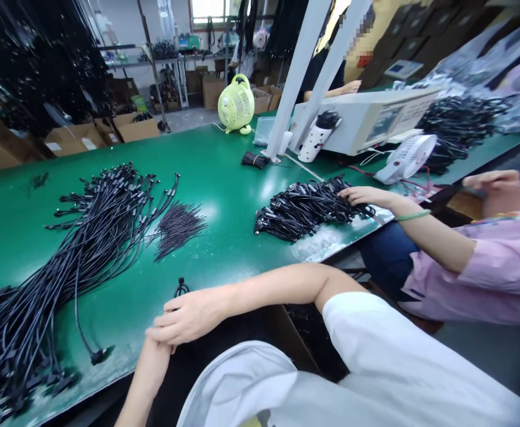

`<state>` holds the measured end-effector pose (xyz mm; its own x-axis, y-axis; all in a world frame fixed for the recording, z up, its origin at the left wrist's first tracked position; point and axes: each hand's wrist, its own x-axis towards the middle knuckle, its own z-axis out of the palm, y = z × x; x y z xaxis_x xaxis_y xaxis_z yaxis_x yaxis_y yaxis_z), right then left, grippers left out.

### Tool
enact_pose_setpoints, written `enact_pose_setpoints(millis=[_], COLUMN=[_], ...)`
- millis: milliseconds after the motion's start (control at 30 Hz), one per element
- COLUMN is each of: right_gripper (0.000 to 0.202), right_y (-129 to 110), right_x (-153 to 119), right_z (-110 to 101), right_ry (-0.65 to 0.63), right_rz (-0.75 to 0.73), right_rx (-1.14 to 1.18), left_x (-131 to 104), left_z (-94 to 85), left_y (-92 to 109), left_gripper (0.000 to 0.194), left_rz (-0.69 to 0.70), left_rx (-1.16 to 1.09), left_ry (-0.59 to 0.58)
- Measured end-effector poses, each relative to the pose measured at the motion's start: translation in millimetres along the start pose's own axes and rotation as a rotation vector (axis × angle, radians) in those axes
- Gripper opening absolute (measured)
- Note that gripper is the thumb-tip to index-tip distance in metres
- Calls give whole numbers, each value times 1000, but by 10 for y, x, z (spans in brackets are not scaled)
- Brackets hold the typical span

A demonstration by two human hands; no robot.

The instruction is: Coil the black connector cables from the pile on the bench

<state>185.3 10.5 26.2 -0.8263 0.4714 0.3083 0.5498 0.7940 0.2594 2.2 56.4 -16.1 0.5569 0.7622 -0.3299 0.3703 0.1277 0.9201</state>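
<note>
My right hand point(191, 317) reaches across at the front edge of the green table, its fingers bent over my left hand. A small coil of black cable point(181, 289) sticks up just beyond my right hand, which appears closed on it. Of my left hand point(158, 349), only the wrist and a small part show; the fingers are hidden under the right hand. Left of my hands lies a long bundle of black cables point(91, 243) with connectors at both ends. Beside it is a pile of short black ties point(179, 228).
A co-worker's hand point(361, 196) touches a heap of coiled black cables point(304, 207) on the right. Farther back are a green fan point(236, 105), a patterned bottle point(315, 139), a white machine point(375, 118), a small white fan point(408, 157) and a banded black bundle point(254, 159). White posts point(293, 77) rise from the table.
</note>
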Motion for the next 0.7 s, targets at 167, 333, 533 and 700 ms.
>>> enact_pose_setpoints(millis=[167, 333, 533, 700], right_gripper=[39, 37, 34, 34], right_y=[56, 20, 13, -62], right_x=[25, 15, -9, -60], right_z=[-126, -85, 85, -23], right_ry=[-41, 65, 7, 9], right_rz=[-38, -135, 29, 132], right_rx=[55, -8, 106, 82], left_x=[7, 33, -59, -98], left_z=[-56, -48, -22, -8], left_y=[-27, -87, 84, 229], left_gripper=[27, 31, 35, 53], left_rz=[-7, -38, -35, -84], left_rx=[-42, -18, 31, 27], left_ry=[4, -22, -74, -43])
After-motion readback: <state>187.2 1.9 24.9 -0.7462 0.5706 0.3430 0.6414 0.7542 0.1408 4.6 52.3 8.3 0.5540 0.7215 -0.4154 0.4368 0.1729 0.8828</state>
